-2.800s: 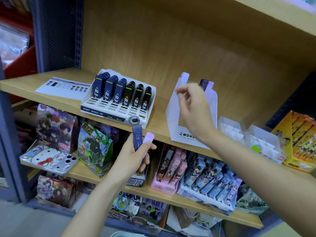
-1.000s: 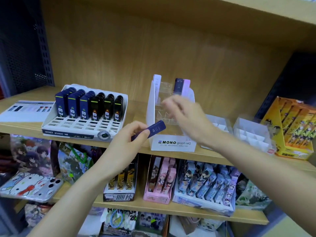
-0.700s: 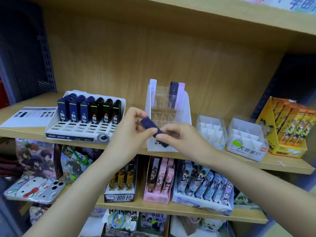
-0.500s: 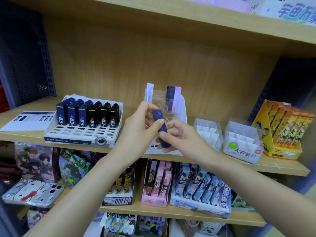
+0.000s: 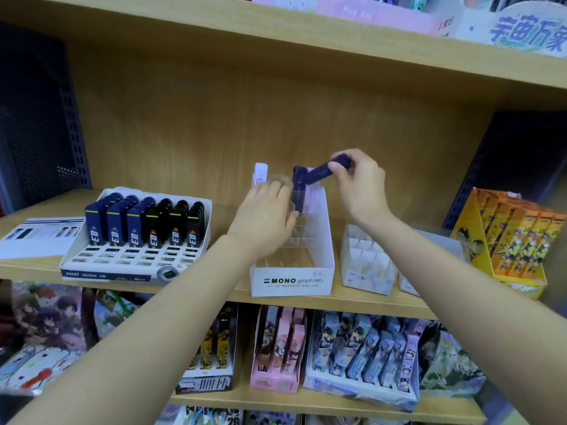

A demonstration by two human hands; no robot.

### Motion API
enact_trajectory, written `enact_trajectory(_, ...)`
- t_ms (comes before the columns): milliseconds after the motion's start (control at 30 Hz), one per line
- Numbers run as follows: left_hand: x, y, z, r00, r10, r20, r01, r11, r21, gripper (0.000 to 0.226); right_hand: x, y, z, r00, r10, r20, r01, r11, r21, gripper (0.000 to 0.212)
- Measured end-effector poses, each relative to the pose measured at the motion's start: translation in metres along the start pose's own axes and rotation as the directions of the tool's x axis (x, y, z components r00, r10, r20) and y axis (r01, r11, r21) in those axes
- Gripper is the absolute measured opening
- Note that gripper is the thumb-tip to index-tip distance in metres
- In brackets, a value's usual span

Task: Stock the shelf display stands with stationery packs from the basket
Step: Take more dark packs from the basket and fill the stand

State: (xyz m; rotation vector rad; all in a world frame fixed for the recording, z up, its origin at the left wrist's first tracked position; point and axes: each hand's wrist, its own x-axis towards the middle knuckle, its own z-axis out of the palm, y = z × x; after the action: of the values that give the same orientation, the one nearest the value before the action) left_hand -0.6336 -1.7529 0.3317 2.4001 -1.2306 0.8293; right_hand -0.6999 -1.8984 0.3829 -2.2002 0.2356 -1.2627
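Observation:
A white MONO graph MG display stand sits on the middle wooden shelf. Its back row holds a white lead pack on the left and a dark blue pack beside a pink one on the right. My right hand pinches a dark blue lead pack, tilted, just above the stand's back right corner. My left hand rests with relaxed fingers on the stand's clear inner dividers. The basket is out of view.
A white tray of dark blue and black lead cases stands to the left, with a printed card beyond it. Two empty divided boxes and an orange carton stand to the right. Lower shelves hold character-print packs.
The blue pack passed from my left hand to my right, which lifted it up and right over the stand's back row. My left hand moved onto the stand.

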Motion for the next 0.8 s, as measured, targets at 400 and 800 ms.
enact_trajectory(400, -0.005, -0.030, 0.002, 0.988, 0.152, -0.039, -0.140, 0.964, 0.228, 0.046, 0.021, -0.010, 0.020, 0.884, -0.098, 0.457, 0.187, 0.971, -0.152, 0.017)
enact_trajectory(800, -0.026, -0.029, -0.021, 0.981, 0.189, -0.035, -0.170, 0.937, 0.307, 0.040, 0.003, -0.015, 0.020, 0.935, -0.182, 0.305, 0.295, 0.876, -0.381, 0.023)
